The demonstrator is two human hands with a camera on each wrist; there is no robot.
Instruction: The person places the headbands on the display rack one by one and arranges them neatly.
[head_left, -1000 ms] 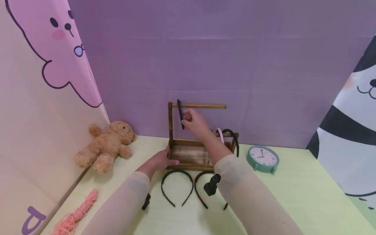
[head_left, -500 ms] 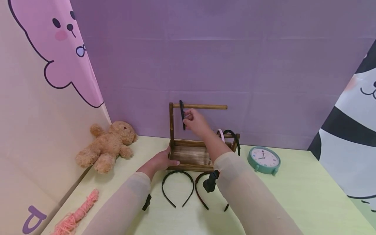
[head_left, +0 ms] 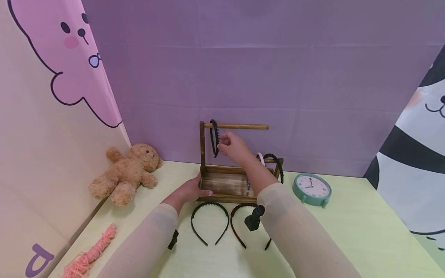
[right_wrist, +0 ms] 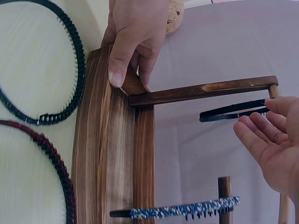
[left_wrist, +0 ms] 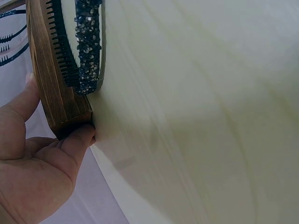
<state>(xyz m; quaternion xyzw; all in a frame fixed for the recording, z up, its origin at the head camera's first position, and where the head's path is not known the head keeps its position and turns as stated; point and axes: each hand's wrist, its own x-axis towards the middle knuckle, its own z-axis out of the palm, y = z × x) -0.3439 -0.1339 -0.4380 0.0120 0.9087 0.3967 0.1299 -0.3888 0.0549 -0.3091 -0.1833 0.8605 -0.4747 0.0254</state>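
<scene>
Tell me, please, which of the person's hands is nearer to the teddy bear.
Left: the left hand grips the left end of the wooden rack, right of the teddy bear. The right hand is farther right, up beside the black headband on the upper bar.

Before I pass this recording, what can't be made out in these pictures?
1. Head view: most of the pink headband, behind the right forearm.
2. Head view: part of the dark red headband, behind the wrist camera and sleeve.
3. Head view: the teal clock's dial markings, too small to read.
4. Head view: the pink yarn's near end, cut off by the bottom edge.
5. Right wrist view: whether the right hand grips the black headband; the thumb covers the contact.
</scene>
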